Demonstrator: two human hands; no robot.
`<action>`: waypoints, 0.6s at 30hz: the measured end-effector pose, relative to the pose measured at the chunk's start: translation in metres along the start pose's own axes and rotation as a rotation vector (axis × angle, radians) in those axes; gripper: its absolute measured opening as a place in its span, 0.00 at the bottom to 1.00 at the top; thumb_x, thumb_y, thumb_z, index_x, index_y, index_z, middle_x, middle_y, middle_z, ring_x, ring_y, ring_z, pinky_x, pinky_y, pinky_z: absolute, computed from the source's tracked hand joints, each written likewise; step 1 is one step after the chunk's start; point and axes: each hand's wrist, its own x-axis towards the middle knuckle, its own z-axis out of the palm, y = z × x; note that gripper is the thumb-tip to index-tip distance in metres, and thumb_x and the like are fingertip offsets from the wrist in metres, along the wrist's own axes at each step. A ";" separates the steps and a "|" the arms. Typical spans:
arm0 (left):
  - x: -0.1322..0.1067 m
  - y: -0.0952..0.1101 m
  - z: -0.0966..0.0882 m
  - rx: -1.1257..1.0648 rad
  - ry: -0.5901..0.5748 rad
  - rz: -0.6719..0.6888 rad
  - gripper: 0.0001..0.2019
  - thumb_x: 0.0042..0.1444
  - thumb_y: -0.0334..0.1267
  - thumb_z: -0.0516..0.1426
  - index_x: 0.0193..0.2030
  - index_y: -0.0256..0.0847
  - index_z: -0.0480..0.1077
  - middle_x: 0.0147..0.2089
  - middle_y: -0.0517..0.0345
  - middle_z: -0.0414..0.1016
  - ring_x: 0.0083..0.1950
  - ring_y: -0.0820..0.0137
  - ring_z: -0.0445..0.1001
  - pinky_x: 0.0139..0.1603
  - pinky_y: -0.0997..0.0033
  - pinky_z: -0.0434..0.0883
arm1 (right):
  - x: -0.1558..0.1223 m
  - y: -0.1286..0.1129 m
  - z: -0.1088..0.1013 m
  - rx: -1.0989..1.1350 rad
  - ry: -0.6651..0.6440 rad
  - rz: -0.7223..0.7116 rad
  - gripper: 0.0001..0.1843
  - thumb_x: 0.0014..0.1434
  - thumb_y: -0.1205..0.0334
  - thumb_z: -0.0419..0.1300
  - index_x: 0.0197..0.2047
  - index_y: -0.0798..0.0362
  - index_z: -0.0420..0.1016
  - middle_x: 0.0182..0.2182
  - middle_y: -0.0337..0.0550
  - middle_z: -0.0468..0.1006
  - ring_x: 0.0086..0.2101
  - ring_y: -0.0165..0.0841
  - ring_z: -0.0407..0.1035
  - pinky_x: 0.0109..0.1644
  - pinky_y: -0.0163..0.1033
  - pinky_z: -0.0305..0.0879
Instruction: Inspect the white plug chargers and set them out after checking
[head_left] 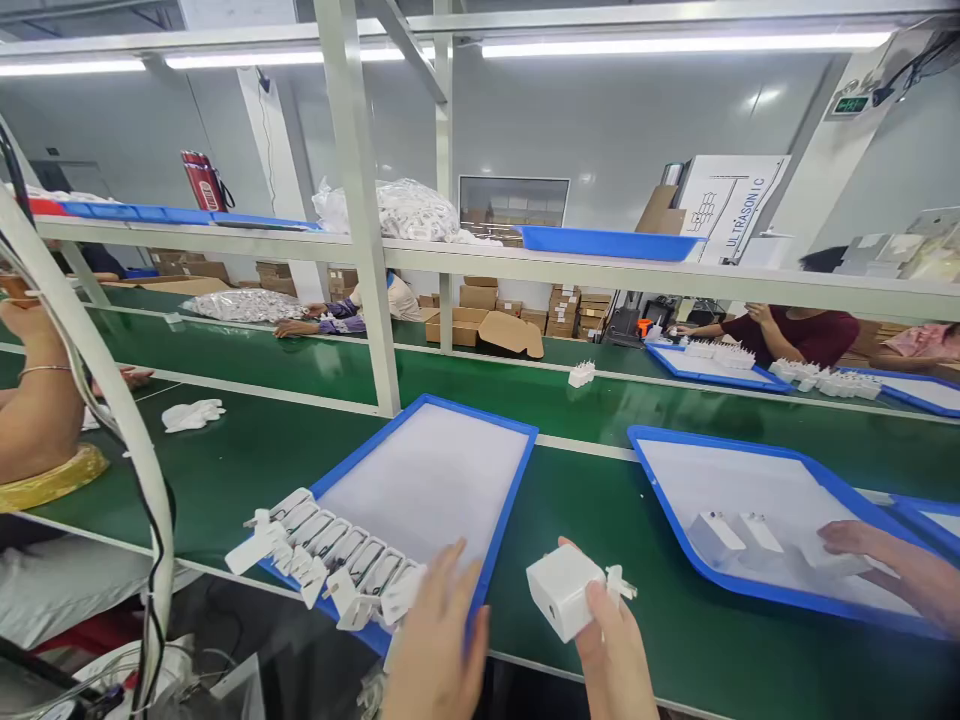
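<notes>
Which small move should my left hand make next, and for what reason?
Probably your left hand should close on the nearest piece in the row of white parts along the blue tray: it is open at that end of the row, while your right hand holds a white block.

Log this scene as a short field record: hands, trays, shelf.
right hand: gripping a white plug block
left hand: at the near end of the left tray, by a row of white parts; grip unclear
right tray: white blocks, another person's hand over it
shelf: blue tray, clear bag, red flask
</notes>
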 end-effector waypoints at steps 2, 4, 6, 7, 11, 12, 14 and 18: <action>0.017 0.040 0.023 0.244 -0.284 -0.077 0.20 0.56 0.30 0.54 0.56 0.31 0.71 0.58 0.41 0.73 0.60 0.54 0.69 0.55 0.59 0.71 | -0.006 0.002 -0.002 0.022 -0.011 -0.033 0.33 0.38 0.45 0.74 0.47 0.53 0.79 0.44 0.48 0.82 0.43 0.41 0.74 0.42 0.36 0.71; 0.030 0.061 0.044 0.305 -0.350 -0.127 0.21 0.51 0.24 0.56 0.52 0.20 0.72 0.44 0.33 0.79 0.49 0.51 0.77 0.55 0.54 0.71 | -0.011 0.004 -0.005 0.010 -0.025 -0.070 0.32 0.38 0.48 0.75 0.46 0.52 0.80 0.41 0.47 0.83 0.38 0.37 0.74 0.40 0.34 0.71; 0.037 0.069 0.059 0.338 -0.349 -0.179 0.22 0.51 0.21 0.55 0.54 0.17 0.70 0.37 0.33 0.80 0.40 0.51 0.78 0.49 0.49 0.72 | -0.014 0.006 -0.010 -0.008 -0.029 -0.095 0.31 0.37 0.48 0.75 0.45 0.52 0.81 0.41 0.47 0.83 0.37 0.37 0.75 0.38 0.33 0.70; 0.039 0.071 0.063 0.352 -0.340 -0.199 0.22 0.52 0.20 0.54 0.56 0.18 0.69 0.36 0.35 0.79 0.38 0.52 0.78 0.44 0.50 0.74 | -0.015 0.007 -0.012 -0.014 -0.025 -0.101 0.31 0.37 0.48 0.75 0.45 0.52 0.81 0.42 0.48 0.83 0.38 0.38 0.75 0.38 0.34 0.70; 0.035 0.072 0.066 0.360 -0.296 -0.206 0.21 0.56 0.19 0.51 0.57 0.19 0.67 0.36 0.40 0.76 0.35 0.58 0.76 0.33 0.62 0.74 | -0.015 0.006 -0.021 0.012 -0.006 -0.080 0.31 0.36 0.49 0.76 0.44 0.52 0.81 0.41 0.47 0.83 0.39 0.39 0.75 0.39 0.35 0.70; 0.030 0.072 0.064 0.351 -0.286 -0.188 0.21 0.56 0.19 0.52 0.56 0.20 0.68 0.36 0.41 0.76 0.36 0.59 0.76 0.33 0.64 0.74 | -0.014 0.005 -0.023 0.025 -0.007 -0.073 0.31 0.36 0.50 0.76 0.44 0.52 0.81 0.40 0.47 0.83 0.38 0.39 0.75 0.39 0.36 0.71; 0.015 0.070 0.060 0.327 -0.268 -0.150 0.20 0.54 0.20 0.54 0.55 0.24 0.70 0.38 0.42 0.76 0.37 0.60 0.76 0.35 0.64 0.75 | -0.014 0.004 -0.026 0.046 -0.023 -0.053 0.31 0.36 0.50 0.76 0.45 0.52 0.81 0.39 0.47 0.83 0.35 0.39 0.75 0.38 0.36 0.71; -0.032 0.054 0.049 0.170 -0.092 -0.064 0.13 0.57 0.24 0.56 0.45 0.38 0.77 0.38 0.49 0.79 0.38 0.62 0.77 0.34 0.69 0.74 | -0.018 0.002 -0.032 0.076 -0.132 -0.053 0.31 0.35 0.47 0.75 0.43 0.53 0.82 0.32 0.47 0.83 0.30 0.37 0.74 0.33 0.36 0.69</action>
